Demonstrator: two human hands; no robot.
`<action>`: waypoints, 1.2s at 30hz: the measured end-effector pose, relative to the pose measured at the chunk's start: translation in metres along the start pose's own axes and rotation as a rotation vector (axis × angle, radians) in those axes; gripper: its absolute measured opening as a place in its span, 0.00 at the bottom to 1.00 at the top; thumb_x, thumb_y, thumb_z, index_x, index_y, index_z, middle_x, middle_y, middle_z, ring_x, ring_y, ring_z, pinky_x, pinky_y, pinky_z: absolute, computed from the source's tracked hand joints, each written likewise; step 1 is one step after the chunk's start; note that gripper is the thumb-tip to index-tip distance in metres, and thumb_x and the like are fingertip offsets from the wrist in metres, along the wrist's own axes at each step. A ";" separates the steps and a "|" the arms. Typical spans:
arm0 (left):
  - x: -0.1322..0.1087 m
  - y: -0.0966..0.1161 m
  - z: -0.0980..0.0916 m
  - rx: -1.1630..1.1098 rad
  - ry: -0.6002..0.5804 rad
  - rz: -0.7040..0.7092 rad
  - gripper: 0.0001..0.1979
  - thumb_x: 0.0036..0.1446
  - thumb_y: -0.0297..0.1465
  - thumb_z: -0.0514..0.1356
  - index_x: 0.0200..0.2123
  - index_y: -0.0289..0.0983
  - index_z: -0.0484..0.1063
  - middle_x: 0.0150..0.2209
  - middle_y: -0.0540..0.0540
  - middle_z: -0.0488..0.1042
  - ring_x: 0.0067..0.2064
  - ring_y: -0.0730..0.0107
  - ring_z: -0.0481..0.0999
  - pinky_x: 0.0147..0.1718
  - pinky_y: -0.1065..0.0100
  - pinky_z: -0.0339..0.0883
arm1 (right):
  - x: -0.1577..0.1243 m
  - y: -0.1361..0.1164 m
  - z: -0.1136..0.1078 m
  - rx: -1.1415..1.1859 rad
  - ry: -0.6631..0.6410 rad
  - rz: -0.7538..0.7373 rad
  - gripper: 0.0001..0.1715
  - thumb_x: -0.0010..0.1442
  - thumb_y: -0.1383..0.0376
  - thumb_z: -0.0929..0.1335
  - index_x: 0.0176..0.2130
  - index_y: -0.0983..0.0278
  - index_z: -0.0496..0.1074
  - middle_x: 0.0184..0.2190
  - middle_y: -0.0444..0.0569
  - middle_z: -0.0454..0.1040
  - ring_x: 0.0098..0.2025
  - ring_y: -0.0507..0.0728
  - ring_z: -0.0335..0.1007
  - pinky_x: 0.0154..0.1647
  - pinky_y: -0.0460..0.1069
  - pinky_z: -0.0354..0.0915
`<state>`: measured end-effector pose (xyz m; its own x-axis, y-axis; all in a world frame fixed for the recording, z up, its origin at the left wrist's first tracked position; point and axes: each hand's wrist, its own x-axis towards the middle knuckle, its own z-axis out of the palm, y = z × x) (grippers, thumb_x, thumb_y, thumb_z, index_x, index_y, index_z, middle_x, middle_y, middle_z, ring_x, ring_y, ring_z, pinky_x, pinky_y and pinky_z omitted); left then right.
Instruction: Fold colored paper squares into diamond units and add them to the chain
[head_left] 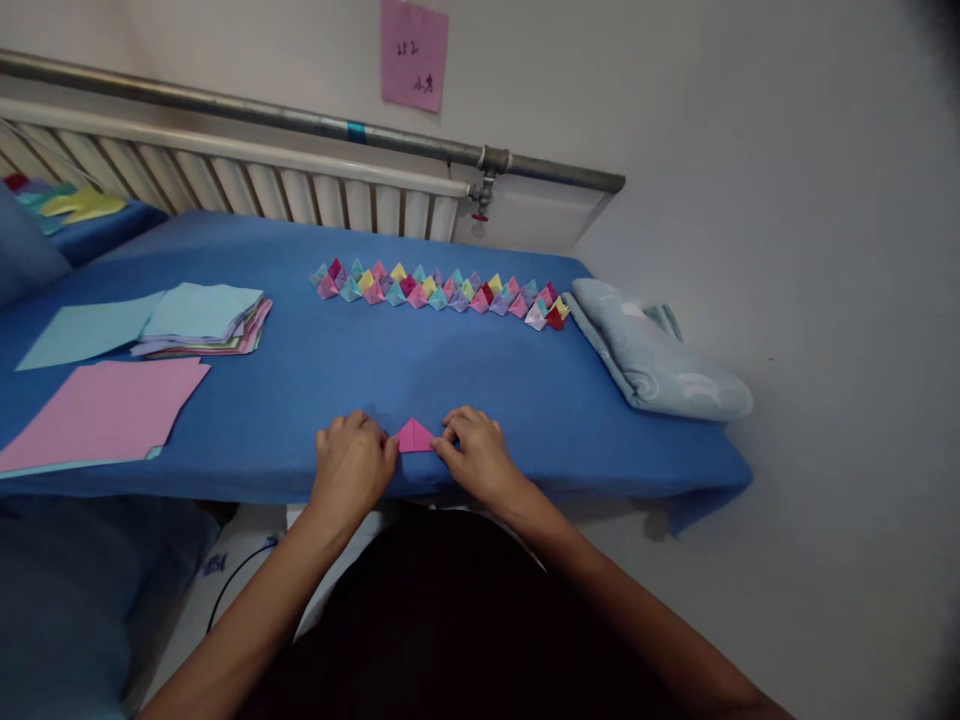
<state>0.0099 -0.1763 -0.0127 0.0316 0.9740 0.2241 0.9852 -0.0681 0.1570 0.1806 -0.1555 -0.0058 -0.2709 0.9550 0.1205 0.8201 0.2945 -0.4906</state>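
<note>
A small pink folded paper triangle (415,437) lies at the front edge of the blue-covered table (315,380), its point facing away from me and a crease running down its middle. My left hand (352,455) pinches the left corner between thumb and curled fingers. At the opposite corner, my right hand (474,450) grips the paper the same way. Beyond both hands stretches a long double row of folded paper pieces (439,290) in pink, blue, purple, yellow and red.
Stacked paper sheets (199,315) and pink sheets (105,405) lie on the left. A folded light-blue blanket (660,355) sits at the right end by the wall. Behind the table run a radiator (337,195) and a metal pipe (300,120). A pink note (414,55) hangs above.
</note>
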 end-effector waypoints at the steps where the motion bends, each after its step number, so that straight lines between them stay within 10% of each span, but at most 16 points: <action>1: 0.000 0.000 0.000 0.006 -0.001 0.002 0.14 0.57 0.37 0.55 0.24 0.36 0.72 0.32 0.40 0.73 0.36 0.53 0.72 0.33 0.55 0.64 | 0.000 0.000 0.000 0.000 0.001 -0.002 0.11 0.57 0.66 0.69 0.25 0.64 0.66 0.39 0.48 0.73 0.43 0.57 0.67 0.43 0.52 0.56; 8: -0.003 -0.004 -0.001 -0.003 0.098 0.044 0.11 0.58 0.37 0.56 0.30 0.37 0.72 0.34 0.40 0.73 0.35 0.56 0.70 0.33 0.58 0.62 | 0.000 0.004 0.003 -0.010 0.031 -0.041 0.10 0.57 0.66 0.69 0.25 0.63 0.67 0.37 0.47 0.72 0.41 0.55 0.66 0.42 0.51 0.56; 18: -0.010 -0.014 0.014 -0.140 0.202 0.634 0.15 0.62 0.23 0.49 0.44 0.39 0.72 0.43 0.45 0.77 0.42 0.65 0.73 0.50 0.55 0.56 | 0.002 0.008 0.003 -0.005 0.045 -0.057 0.11 0.57 0.64 0.69 0.25 0.63 0.66 0.33 0.46 0.71 0.38 0.54 0.66 0.40 0.49 0.57; 30: -0.023 -0.012 0.016 -0.111 0.219 0.615 0.20 0.57 0.17 0.50 0.49 0.38 0.70 0.47 0.43 0.76 0.47 0.61 0.74 0.54 0.51 0.54 | -0.012 0.001 0.005 -0.080 0.123 -0.221 0.08 0.62 0.68 0.63 0.40 0.61 0.71 0.44 0.50 0.74 0.46 0.59 0.64 0.46 0.53 0.55; 36: -0.027 -0.011 0.018 -0.107 0.240 0.593 0.15 0.60 0.21 0.50 0.44 0.38 0.72 0.47 0.43 0.76 0.48 0.61 0.73 0.55 0.50 0.54 | -0.016 -0.010 0.003 -0.072 -0.089 -0.440 0.20 0.67 0.60 0.59 0.56 0.61 0.65 0.55 0.50 0.70 0.58 0.61 0.57 0.55 0.58 0.50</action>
<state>0.0015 -0.1977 -0.0373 0.5147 0.6897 0.5093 0.7894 -0.6130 0.0324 0.1756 -0.1741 -0.0055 -0.6412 0.7328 0.2277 0.6495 0.6763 -0.3475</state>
